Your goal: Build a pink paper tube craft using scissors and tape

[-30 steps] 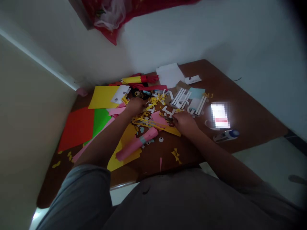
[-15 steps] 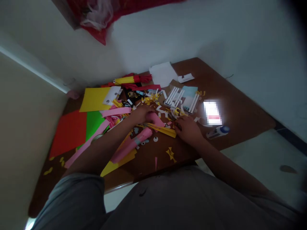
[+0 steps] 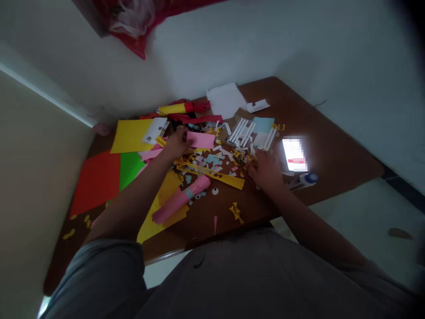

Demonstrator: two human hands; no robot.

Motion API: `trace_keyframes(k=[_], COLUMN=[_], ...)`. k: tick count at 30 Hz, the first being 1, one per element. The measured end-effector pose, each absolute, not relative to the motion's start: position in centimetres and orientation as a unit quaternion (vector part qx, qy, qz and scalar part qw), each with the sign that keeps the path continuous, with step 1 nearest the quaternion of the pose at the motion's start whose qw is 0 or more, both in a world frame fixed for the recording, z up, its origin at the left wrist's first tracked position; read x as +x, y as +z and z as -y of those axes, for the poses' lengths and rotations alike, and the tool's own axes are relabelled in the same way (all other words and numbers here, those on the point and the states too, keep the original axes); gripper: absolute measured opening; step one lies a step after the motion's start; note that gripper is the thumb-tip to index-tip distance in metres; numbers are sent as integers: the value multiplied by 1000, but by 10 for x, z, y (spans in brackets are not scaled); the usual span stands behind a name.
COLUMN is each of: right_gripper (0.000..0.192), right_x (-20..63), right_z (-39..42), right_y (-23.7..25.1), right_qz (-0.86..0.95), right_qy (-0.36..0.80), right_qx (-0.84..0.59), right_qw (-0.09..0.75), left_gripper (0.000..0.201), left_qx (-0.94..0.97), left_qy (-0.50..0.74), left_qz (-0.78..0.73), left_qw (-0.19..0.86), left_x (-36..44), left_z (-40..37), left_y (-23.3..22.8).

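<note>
While a pink paper roll point(image 3: 181, 199) lies nearest on the brown table point(image 3: 332, 155), the right hand point(image 3: 267, 170) rests curled on scraps; whether it grips anything I cannot tell. Farther off, the left hand point(image 3: 175, 144) pinches a pink paper piece point(image 3: 202, 140), lifted clear of the clutter.

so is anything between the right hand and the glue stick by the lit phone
Nothing visible does. The right hand rests on the table among paper scraps, and the glue stick lies just to its right, beside the wrist, below the phone. The left hand holds a pink paper farther off.
</note>
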State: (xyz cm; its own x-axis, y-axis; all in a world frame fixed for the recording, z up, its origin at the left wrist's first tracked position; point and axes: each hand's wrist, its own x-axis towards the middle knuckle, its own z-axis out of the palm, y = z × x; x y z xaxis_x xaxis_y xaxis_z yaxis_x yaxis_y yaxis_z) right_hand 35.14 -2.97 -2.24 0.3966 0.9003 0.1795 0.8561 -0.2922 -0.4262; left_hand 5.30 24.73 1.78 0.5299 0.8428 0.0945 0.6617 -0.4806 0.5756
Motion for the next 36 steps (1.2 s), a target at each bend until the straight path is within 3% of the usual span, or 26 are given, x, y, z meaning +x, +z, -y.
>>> trace_keyframes(k=[3, 8, 11, 15, 22, 25, 28, 31, 36], right_gripper=[54, 48, 46, 64, 49, 50, 65, 74, 58], right_x=[352, 348, 339, 329, 328, 327, 331, 342, 364], right_z=[19, 8, 8, 13, 58, 84, 99, 99, 86], right_y=[-20, -12, -9, -12, -16, -19, -24, -28, -24], right_qz=[564, 610, 658, 705, 678, 609, 568, 578, 566], right_qy=[66, 90, 111, 133, 113, 78, 72, 106, 116], right_qx=[-796, -766, -725, -671, -671, -750, -799, -787, -787], right_qw=[210, 181, 170, 187, 279, 245, 183, 189, 216], left_gripper=[61, 28, 32, 41, 55, 48, 47, 49, 50], left_qx=[851, 944, 964, 971, 974, 980, 980, 977, 974], left_qy=[216, 127, 87, 55, 80, 55, 48, 53, 66], left_qz=[-449, -287, -225, -205, -168, -116, -120, -140, -151], left_qw=[165, 104, 108, 107, 127, 153, 154, 153, 154], left_x=[57, 75, 90, 104, 120, 123, 119, 112, 98], left_z=[-237, -218, -210, -201, -189, -188, -188, -188, -190], left_y=[15, 11, 9, 3, -1, 1, 4, 8, 17])
